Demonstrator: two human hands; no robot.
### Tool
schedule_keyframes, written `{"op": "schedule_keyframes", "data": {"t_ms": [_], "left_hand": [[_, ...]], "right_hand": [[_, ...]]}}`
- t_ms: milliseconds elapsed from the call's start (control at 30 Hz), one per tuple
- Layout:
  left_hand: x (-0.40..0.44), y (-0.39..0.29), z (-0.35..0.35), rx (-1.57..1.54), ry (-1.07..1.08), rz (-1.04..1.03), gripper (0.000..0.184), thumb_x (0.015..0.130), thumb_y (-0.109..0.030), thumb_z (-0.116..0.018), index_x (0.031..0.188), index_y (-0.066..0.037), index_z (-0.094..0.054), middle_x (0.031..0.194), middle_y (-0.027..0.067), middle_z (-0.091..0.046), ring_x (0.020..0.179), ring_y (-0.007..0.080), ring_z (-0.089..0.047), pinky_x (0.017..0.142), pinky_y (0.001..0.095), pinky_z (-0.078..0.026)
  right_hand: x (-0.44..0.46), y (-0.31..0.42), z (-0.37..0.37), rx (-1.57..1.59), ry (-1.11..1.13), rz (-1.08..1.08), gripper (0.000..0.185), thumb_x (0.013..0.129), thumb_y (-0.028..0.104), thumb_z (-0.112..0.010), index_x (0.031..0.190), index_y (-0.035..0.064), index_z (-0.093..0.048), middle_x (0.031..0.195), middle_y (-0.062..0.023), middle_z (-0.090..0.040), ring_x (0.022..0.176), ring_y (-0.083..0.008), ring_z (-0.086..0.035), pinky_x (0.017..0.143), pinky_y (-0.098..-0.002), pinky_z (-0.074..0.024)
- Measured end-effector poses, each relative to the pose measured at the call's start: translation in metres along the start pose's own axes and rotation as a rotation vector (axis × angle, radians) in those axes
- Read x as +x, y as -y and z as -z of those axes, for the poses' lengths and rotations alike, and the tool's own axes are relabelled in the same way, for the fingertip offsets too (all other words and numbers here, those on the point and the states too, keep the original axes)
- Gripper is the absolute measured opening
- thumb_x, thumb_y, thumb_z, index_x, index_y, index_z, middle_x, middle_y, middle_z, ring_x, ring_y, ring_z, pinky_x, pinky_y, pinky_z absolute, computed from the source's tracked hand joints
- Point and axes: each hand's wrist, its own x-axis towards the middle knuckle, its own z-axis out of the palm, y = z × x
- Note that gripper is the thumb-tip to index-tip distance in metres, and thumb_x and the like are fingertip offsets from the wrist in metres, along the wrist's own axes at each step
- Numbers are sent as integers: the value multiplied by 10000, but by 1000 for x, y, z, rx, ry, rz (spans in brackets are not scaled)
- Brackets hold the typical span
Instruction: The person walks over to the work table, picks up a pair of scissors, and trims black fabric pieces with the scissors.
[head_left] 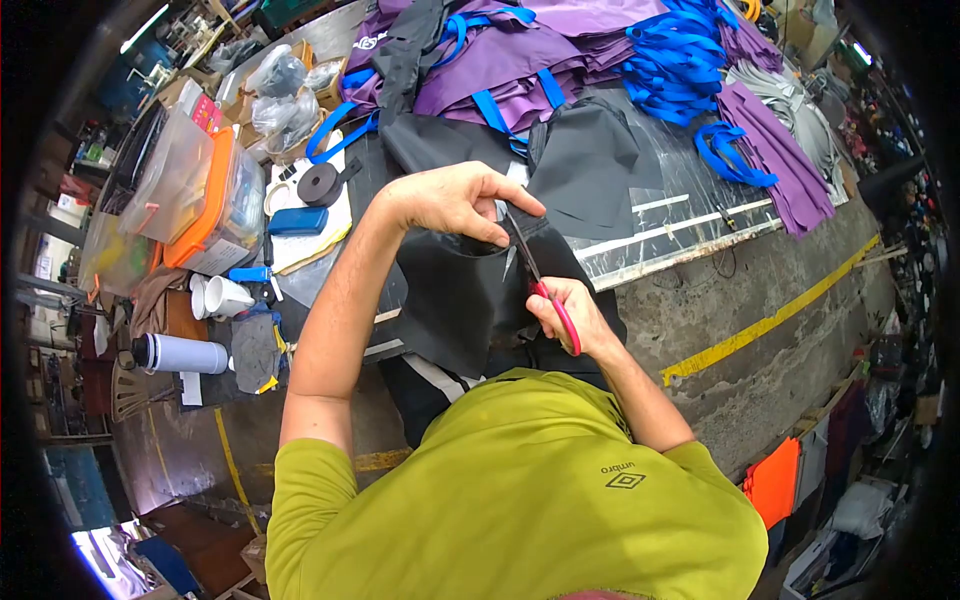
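Black fabric (440, 300) hangs over the table's front edge, close to my body. My left hand (455, 205) pinches its upper part between thumb and fingers. In my right hand (575, 310) is a pair of scissors (530, 262) with red handles. The blades point up and away from me, and their tips reach the cloth beside my left fingertips. Whether the blades are parted is hard to make out. Another black fabric piece (585, 160) lies on the table just beyond my hands.
Purple fabric (500, 75) with blue straps and a bundle of blue straps (675, 65) cover the far table. To the left are an orange-rimmed plastic box (215, 190), a black tape roll (320, 185), white cups (228, 296) and a bottle (185, 354). A metal strip (680, 250) edges the table.
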Motion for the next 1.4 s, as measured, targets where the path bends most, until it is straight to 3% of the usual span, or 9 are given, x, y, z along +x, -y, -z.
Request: {"op": "schedule_keyframes", "data": {"t_ms": [233,333,433,667,767,933,1033,1233,1400], "left_hand": [[9,8,-15,-233,74,-34,587,890,-46,-808,1448,-38,-623,818,-97,-661,654,-42,-475,601,177,-404],[12,13,-20,-318,73,-52,574,879,-44,-808,1427,-27,-636,951,-58,-712,665,-37,-471,630,181,-437],[10,12,-24,-383,23,-72,591,872,-66,-815,1436,-50,-637,803,-98,-638,629,-27,-424,588,199,-385],[2,11,-17,-155,57,18,625,869,-44,-814,1463,-64,-621,698,-129,-481,619,-3,-338,575,214,-304],[-7,8,-21,-141,15,-87,609,870,-33,-803,1453,-62,-630,726,-119,-485,638,-6,-324,572,217,-289],[-18,-14,-29,-148,7,-220,513,861,42,-743,1366,-31,-692,1286,100,-730,1182,134,-641,994,301,-512],[-20,-24,-31,25,-23,-295,515,853,46,-736,1359,-41,-697,1293,88,-723,1139,150,-662,972,298,-519],[-52,-15,-34,-41,-377,-166,609,858,95,-730,1441,-50,-628,1090,64,-713,1001,98,-660,894,267,-544],[-60,-12,-44,-67,-370,-227,596,862,89,-740,1433,-45,-631,1020,77,-744,942,120,-687,870,292,-560]], "right_hand": [[6,-23,6,53,151,184,490,959,544,-713,883,85,-558,740,35,-519,639,-54,-510,570,-231,-411],[9,-29,-3,110,76,286,489,934,542,-757,853,97,-570,642,81,-480,547,-27,-426,483,-234,-303],[-1,-30,-2,150,45,49,497,916,542,-777,825,98,-571,633,91,-470,537,-26,-411,481,-232,-300],[-1,-13,-1,295,25,372,438,832,369,-894,902,96,-559,808,44,-551,694,-32,-491,582,-214,-376],[10,-6,17,121,-375,476,343,897,169,-842,1019,67,-539,946,-16,-634,763,-67,-556,687,-259,-482],[35,-25,80,229,-173,167,409,961,240,-748,1262,52,-546,1247,-97,-677,1098,-134,-622,988,-324,-494],[49,-29,62,598,118,237,582,854,316,-762,1309,9,-567,1259,-59,-661,1188,-137,-590,1046,-311,-442],[94,18,135,275,-357,536,340,799,92,-763,1022,159,-515,895,52,-509,715,-55,-475,606,-227,-360],[157,27,245,-31,-620,407,427,763,106,-894,1036,123,-566,817,40,-540,567,-71,-518,477,-278,-425]]}}
